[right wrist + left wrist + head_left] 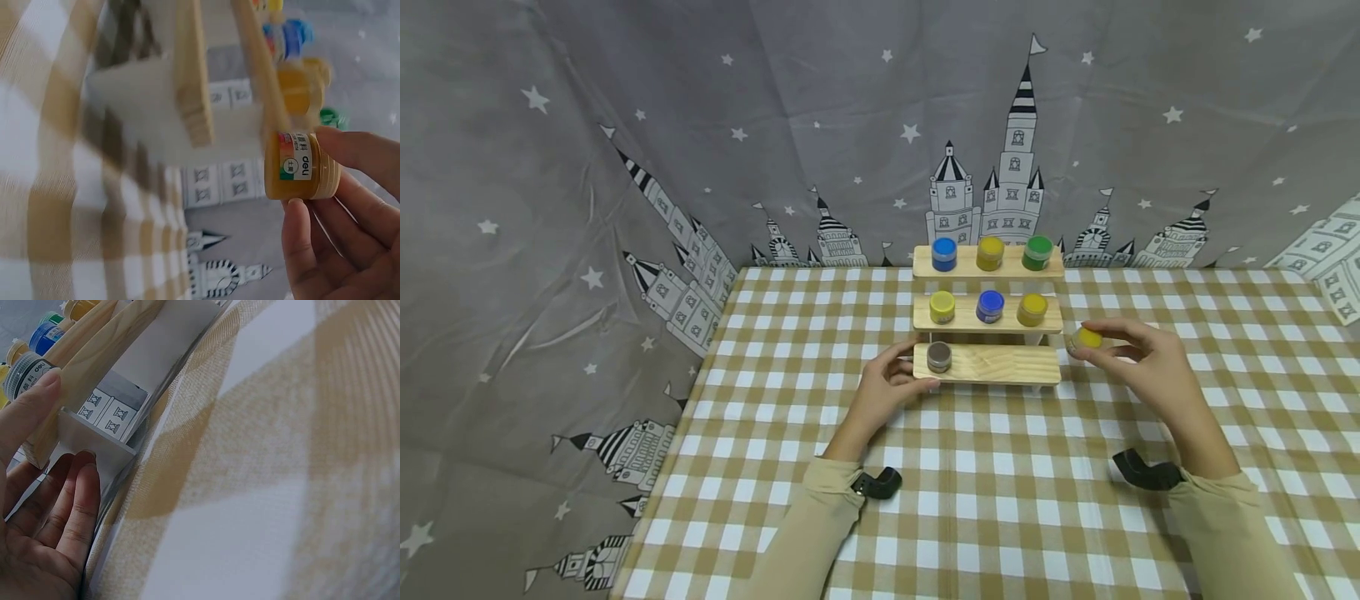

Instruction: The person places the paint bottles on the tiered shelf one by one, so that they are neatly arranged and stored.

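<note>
A three-step wooden display rack (1007,365) with white supports stands on the checked cloth. At the left end of its lowest step, my left hand (880,392) grips the board, thumb on the front and other fingers curled at the side and below. A dark-lidded paint jar (938,357) sits near that end of the lowest step. To the right of the rack, my right hand (1142,358) pinches a yellow paint jar (294,165) between thumb and fingers. In the right wrist view this jar lies sideways, its label showing, beside the blurred step ends.
On the top step stand a blue jar (943,254), a yellow jar (990,253) and a green jar (1037,253). The middle step carries two yellow jars and a blue-violet jar (990,306). Behind hangs a grey curtain (850,100) printed with castles and stars.
</note>
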The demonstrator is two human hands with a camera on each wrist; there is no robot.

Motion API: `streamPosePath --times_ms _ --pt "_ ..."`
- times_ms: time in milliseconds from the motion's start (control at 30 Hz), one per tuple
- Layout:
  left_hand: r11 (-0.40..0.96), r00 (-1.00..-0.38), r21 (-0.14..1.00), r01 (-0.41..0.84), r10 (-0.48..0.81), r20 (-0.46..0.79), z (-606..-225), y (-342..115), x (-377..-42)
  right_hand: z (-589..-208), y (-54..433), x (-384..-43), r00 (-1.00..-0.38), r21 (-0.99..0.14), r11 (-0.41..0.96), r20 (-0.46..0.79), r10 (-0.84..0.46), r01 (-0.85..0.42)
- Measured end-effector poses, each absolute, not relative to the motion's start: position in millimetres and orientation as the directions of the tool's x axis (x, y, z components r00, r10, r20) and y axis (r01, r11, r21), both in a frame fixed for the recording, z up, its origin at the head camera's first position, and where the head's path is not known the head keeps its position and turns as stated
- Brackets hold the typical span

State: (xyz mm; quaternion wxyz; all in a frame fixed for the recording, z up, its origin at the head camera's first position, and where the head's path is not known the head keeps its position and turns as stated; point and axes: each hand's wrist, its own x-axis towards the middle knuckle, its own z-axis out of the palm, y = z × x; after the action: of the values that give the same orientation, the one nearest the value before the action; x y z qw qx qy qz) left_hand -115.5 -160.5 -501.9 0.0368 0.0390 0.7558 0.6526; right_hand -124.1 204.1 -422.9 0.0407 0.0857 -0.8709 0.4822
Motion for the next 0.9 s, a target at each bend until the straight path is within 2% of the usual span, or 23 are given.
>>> streamPosePath --times_ms 167,300,600,900 --pt "0.148 -0.995 0.989 0.010 0.102 -0.006 -502 -161 -116 -418 187 -118 -0.948 -0.793 0.522 0.228 -0.221 -0.313" --pt "0.148 -0.995 0.989 0.010 0.100 -0.005 -503 -161 -116 -421 173 -117 -0.926 -0.780 0.509 0.246 -0.285 -0.364" --pt "0.137 -0.994 0.991 0.002 0.107 -0.013 -504 -161 -116 -430 152 -124 -0.914 -0.768 0.517 0.224 -0.337 -0.379" --pt "0.125 -0.993 0.992 0.011 0.119 -0.004 -504 -161 -117 -436 148 -125 -0.926 -0.746 0.560 0.215 -0.311 -0.361"
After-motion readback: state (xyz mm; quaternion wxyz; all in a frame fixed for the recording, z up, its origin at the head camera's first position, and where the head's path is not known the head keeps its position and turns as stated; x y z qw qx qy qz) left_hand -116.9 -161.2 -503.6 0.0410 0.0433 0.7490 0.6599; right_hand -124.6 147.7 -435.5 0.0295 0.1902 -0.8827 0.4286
